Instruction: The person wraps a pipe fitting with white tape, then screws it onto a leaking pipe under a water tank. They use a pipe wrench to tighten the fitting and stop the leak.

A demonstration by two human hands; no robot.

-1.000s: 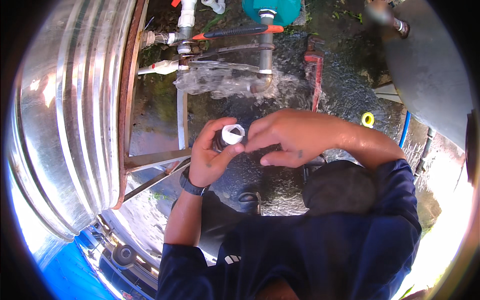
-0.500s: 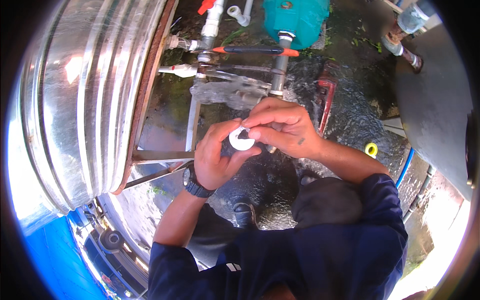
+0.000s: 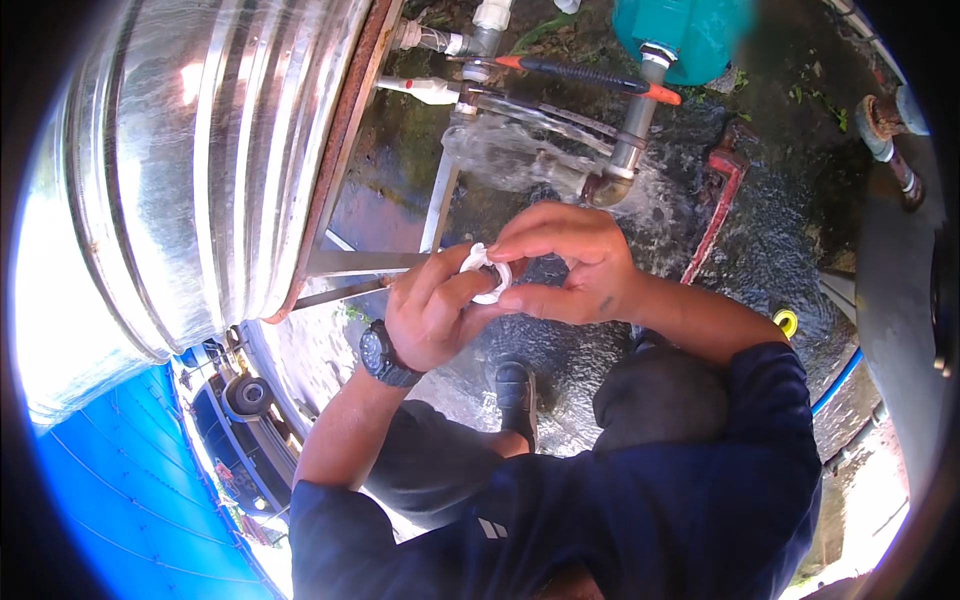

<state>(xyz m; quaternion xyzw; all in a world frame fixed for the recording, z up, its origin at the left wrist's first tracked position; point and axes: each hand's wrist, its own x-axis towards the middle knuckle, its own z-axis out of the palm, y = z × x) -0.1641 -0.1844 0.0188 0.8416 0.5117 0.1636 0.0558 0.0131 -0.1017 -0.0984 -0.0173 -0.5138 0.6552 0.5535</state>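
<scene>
Both my hands are raised in front of me around a small white ring-shaped piece [image 3: 476, 257], whose exact kind I cannot make out. My left hand [image 3: 432, 310], with a black watch [image 3: 380, 352] on its wrist, grips the ring from the left, fingers bent over it. Thumb and fingers of my right hand [image 3: 580, 260] pinch at its right edge. Beyond the hands, a stream of water [image 3: 510, 155] gushes leftward from an elbow fitting [image 3: 607, 188] at the lower end of a grey pipe [image 3: 634, 130].
Across the pipes lies an orange-and-black handled tool [image 3: 590, 75]. A ribbed steel tank [image 3: 220, 150] on a rusty frame stands left, a teal tank [image 3: 670, 35] at the back, a grey tank [image 3: 900, 300] right. A red metal tool [image 3: 712, 210] and a yellow roll [image 3: 785, 322] lie on the wet floor.
The surroundings have shifted right in the picture as my head turned. The white ring is tilted differently, and my left fingers now cover more of it. Both hands stay on it.
</scene>
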